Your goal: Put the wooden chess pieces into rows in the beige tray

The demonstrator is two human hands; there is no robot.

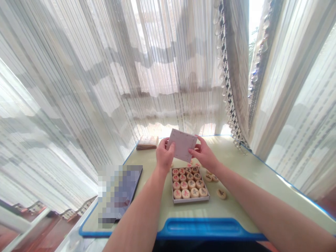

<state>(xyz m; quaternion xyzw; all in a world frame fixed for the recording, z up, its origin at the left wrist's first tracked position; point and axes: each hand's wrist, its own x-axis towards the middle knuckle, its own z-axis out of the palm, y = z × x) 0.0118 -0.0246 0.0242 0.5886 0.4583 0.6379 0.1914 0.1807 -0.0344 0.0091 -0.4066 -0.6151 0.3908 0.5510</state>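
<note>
Holding a white box lid (182,144) tilted above the desk (236,157), the left hand (164,155) grips its nine o'clock edge and the right hand (206,155) its three o'clock edge. Below it, at six o'clock, sits an open box of round game pieces (189,184).

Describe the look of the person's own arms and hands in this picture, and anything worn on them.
Both forearms are bare as far as the picture shows, with no sleeve in view. The left hand and right hand wear no gloves, and no ring, watch or bracelet can be seen on the fingers or wrists. No markings show.
</note>
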